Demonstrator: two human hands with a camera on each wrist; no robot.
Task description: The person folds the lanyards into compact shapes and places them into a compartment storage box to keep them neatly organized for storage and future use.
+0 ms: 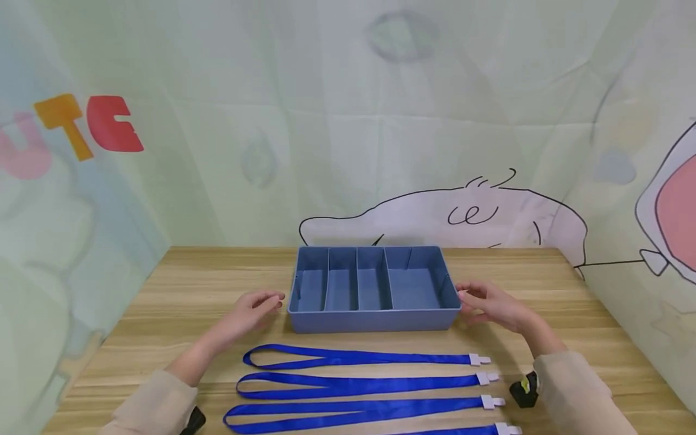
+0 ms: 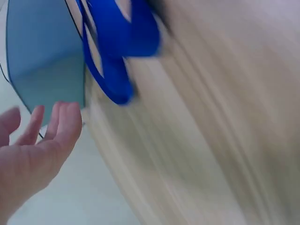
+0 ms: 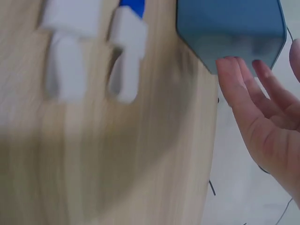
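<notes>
A blue-grey divided box (image 1: pixel 375 321) stands at the back middle of the table, its compartments facing up with nothing in them. Just off its left end is my left hand (image 1: pixel 252 311), fingers extended, a small gap showing in the head view. At the opposite end, my right hand (image 1: pixel 495 307) has its fingertips right at the box's end wall; the right wrist view shows those fingers nearly straight. In front of the box several blue lanyards (image 1: pixel 370 357) lie in rows, loops to the left and white plastic clips (image 1: pixel 478 360) to the right.
The wooden table (image 1: pixel 206 272) ends at a printed cloth backdrop (image 1: pixel 228 181) behind and on both sides. The nearest lanyard (image 1: pixel 467 431) is cut off by the lower edge of the head view. Dark wrist devices (image 1: pixel 524 389) sit by both sleeves.
</notes>
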